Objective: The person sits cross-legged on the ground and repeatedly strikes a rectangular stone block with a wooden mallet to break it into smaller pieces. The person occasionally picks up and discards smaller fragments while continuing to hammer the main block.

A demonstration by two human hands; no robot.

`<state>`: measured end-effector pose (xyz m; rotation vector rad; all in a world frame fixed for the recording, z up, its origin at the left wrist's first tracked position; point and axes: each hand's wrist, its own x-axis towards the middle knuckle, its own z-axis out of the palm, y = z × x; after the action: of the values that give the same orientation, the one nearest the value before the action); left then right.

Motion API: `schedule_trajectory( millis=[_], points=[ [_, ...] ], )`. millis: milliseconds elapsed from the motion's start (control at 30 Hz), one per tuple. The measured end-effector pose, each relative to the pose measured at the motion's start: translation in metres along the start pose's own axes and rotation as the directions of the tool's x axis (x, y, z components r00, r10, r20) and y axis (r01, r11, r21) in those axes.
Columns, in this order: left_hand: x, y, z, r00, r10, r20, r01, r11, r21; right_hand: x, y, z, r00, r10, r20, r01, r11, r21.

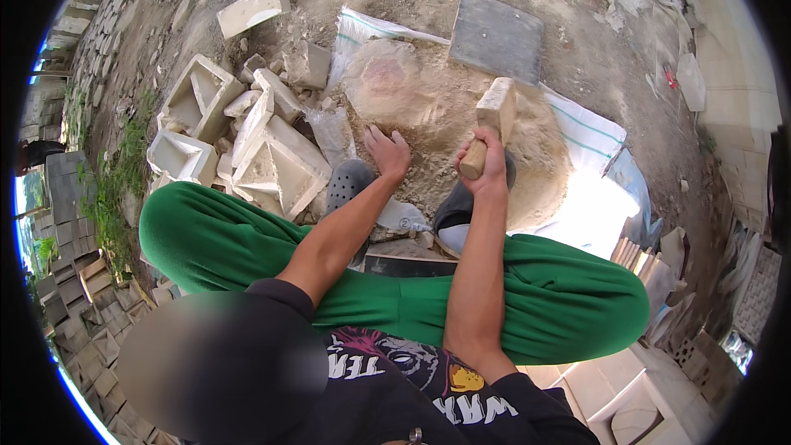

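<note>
My right hand (pixel 489 166) grips the wooden handle of a mallet (pixel 492 119) with a pale block head, held upright above a mound of sandy powder (pixel 428 107). My left hand (pixel 387 151) rests palm down on the near edge of that mound, fingers spread, holding nothing. The mound lies on a white woven sack (pixel 589 128) spread on the dirt ground. I sit with knees apart in green trousers (pixel 214 239), grey clogs (pixel 346 184) planted beside the mound.
A heap of broken pale plaster moulds (pixel 247 136) lies left of the mound. A dark square slab (pixel 497 37) sits beyond it, a loose pale block (pixel 254 10) farther left. Stacked tiles (pixel 70 280) fill the left edge; pale slabs (pixel 741 74) line the right.
</note>
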<state>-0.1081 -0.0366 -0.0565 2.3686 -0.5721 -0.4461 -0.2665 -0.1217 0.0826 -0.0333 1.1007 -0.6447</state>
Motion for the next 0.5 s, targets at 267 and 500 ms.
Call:
schedule_trajectory(
  millis=[267, 500],
  points=[
    [0.023, -0.005, -0.009, 0.975, -0.216, -0.054, 0.208, 0.971, -0.121, 0.0, 0.007, 0.01, 0.999, -0.021, -0.042, 0.018, 0.996, -0.085],
    [0.019, 0.016, -0.036, 0.962, -0.256, 0.094, 0.269, 0.845, -0.462, -0.001, 0.033, 0.039, 0.99, -0.074, -0.124, 0.023, 0.928, -0.371]
  ],
)
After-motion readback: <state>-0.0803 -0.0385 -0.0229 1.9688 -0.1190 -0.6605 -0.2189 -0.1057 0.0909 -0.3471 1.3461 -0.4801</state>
